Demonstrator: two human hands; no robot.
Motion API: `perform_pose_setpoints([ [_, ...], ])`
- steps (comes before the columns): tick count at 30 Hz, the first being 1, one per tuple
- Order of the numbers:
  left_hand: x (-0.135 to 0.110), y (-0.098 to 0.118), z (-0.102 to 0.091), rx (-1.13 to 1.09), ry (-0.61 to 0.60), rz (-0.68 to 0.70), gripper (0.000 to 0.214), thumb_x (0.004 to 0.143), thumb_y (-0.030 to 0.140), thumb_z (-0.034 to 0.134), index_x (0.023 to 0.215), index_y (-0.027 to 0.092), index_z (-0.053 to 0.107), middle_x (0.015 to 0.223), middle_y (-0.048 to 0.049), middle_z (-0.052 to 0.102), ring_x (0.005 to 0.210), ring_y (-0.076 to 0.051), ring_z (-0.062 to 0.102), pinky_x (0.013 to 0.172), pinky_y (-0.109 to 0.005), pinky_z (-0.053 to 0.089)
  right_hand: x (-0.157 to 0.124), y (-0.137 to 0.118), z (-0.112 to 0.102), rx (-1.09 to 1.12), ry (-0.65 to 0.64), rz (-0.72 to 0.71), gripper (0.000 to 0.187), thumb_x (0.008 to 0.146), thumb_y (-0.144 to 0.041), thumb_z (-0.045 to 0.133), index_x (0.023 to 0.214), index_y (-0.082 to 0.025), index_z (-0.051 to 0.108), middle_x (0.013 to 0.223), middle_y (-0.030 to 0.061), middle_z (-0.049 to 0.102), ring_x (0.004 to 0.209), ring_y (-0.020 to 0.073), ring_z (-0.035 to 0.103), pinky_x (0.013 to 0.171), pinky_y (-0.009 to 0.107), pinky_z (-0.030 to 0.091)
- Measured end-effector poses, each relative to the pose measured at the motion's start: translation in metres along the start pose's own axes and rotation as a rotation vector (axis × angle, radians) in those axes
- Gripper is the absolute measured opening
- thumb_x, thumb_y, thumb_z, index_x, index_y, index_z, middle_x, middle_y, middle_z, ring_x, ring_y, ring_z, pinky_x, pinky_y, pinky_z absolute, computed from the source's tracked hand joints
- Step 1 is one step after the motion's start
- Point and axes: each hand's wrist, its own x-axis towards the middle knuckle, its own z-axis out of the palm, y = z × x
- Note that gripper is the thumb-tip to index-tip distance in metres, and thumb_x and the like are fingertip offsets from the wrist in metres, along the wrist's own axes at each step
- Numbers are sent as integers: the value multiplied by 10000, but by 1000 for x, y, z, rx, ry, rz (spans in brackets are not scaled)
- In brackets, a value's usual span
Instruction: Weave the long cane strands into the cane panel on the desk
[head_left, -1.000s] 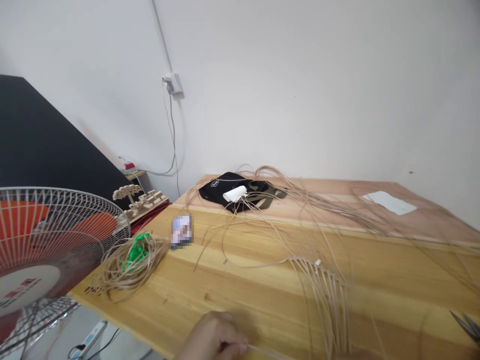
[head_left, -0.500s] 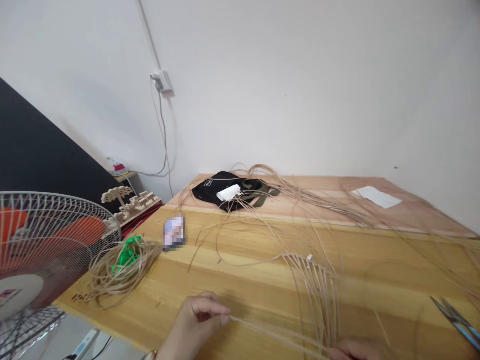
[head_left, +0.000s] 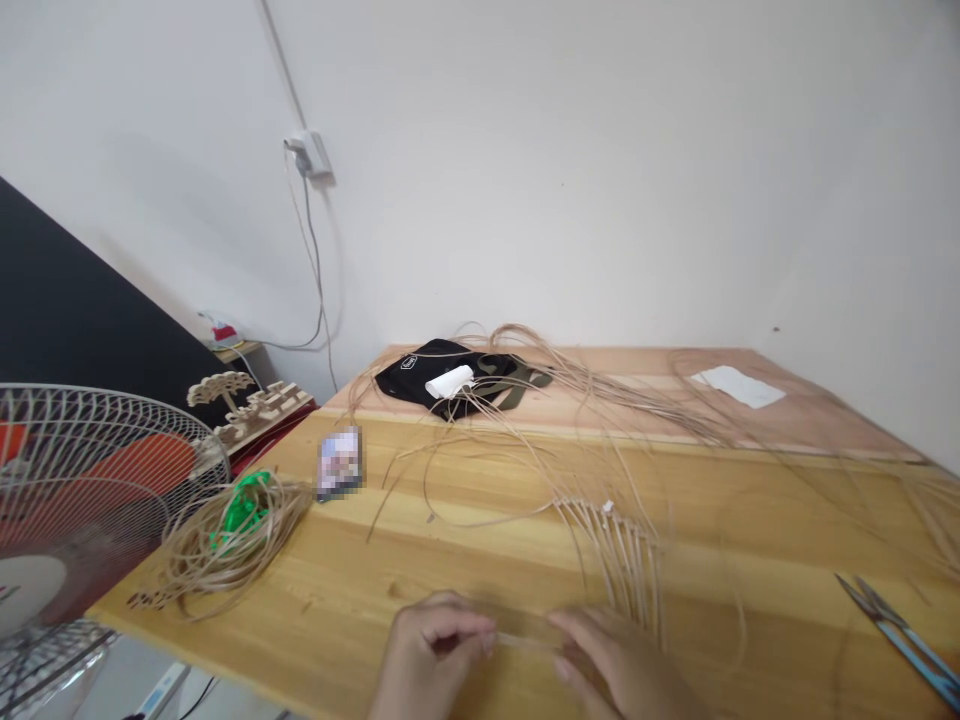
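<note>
My left hand (head_left: 431, 655) sits low at the near table edge, its fingers pinched on a thin rattan strand (head_left: 525, 640). My right hand (head_left: 622, 665) is close beside it, fingers curled over the same strand, blurred by motion. Just beyond them lies a flat fan of parallel rattan strands (head_left: 619, 550) bound with a small white tie (head_left: 607, 508). Long loose strands run from it across the wooden table (head_left: 487, 560) toward the back.
A coil of rattan with a green tie (head_left: 225, 530) lies at the left table edge, a small card (head_left: 339, 463) behind it. Scissors (head_left: 896, 630) lie at the right. A black bag (head_left: 442, 375) and white paper (head_left: 735, 385) are at the back. A fan (head_left: 82, 490) stands left.
My left hand came up into view pinching a strand, and my right hand has moved in from the lower right until it is next to the left. The view shifted right.
</note>
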Motion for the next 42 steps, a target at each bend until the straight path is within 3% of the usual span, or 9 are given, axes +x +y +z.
perform_pose_setpoints([
  [5, -2, 2, 17, -5, 2, 123, 105, 698, 197, 577, 706, 179, 680, 699, -63, 636, 641, -129, 595, 563, -180, 473, 20, -18, 14, 130, -6, -65, 232, 785, -199, 396, 870, -199, 612, 787, 38, 633, 729, 157, 558, 628, 234, 396],
  [11, -9, -6, 21, -268, 47, -93, 259, 652, 272, 636, 880, 151, 618, 748, -83, 661, 658, -164, 625, 615, -234, 510, 18, -15, 17, 291, 32, -3, 234, 793, -283, 409, 767, -188, 622, 676, 19, 605, 625, 131, 545, 560, 216, 379],
  [15, -11, -5, 20, -380, 9, -201, 272, 634, 342, 651, 806, 134, 619, 640, -80, 660, 611, -170, 620, 584, -243, 507, 17, -15, 18, 351, 18, 14, 239, 785, -297, 421, 739, -195, 633, 662, 14, 612, 596, 123, 536, 533, 205, 368],
  [23, -7, 1, 16, -428, 52, -309, 311, 569, 393, 691, 696, 119, 615, 580, -74, 648, 562, -171, 611, 526, -237, 495, 14, -17, 12, 222, 43, -1, 205, 752, -250, 450, 687, -192, 635, 598, 2, 561, 543, 104, 499, 482, 192, 320],
  [31, -6, 4, 14, -523, 6, -379, 349, 560, 358, 705, 776, 98, 617, 635, -99, 663, 595, -183, 625, 525, -243, 491, 14, -12, 4, 180, -30, -103, 261, 801, -278, 413, 736, -215, 658, 588, -2, 567, 542, 111, 502, 487, 205, 324],
  [38, -4, 6, 17, -563, 57, -387, 296, 552, 310, 707, 744, 102, 619, 597, -87, 661, 566, -167, 618, 535, -234, 488, 12, -9, 5, 178, 59, -190, 219, 812, -225, 407, 791, -211, 625, 724, 8, 619, 667, 114, 569, 597, 195, 422],
  [42, -4, 11, 20, -523, 136, -381, 284, 554, 338, 699, 698, 105, 624, 594, -84, 658, 554, -161, 611, 525, -226, 489, 9, -7, 4, 78, 238, -257, 174, 801, -189, 438, 835, -217, 606, 873, 27, 626, 818, 125, 583, 707, 200, 442],
])
